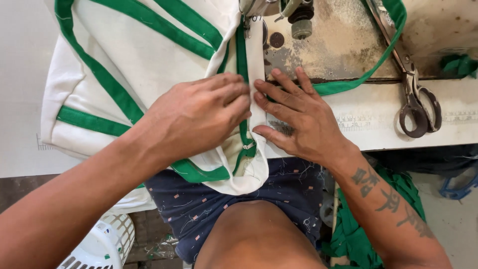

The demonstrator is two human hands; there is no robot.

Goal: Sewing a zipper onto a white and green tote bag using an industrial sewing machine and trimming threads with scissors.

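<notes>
A white garment (144, 55) with green trim stripes lies on the sewing table and hangs over its front edge. My left hand (196, 117) presses flat on the fabric, fingers together, just left of a green zipper strip (242, 60). My right hand (298, 117) rests spread on the white fabric edge right of the strip, fingertips touching the cloth. The strip runs up under the sewing machine's presser foot (247, 20). Neither hand grips anything; both hold the cloth down.
Large worn metal scissors (413, 94) lie on the table at the right. A green tape (371, 69) loops over the machine bed (338, 45). A white plastic basket (102, 244) stands at lower left. Green fabric scraps (358, 239) lie under the table at the right.
</notes>
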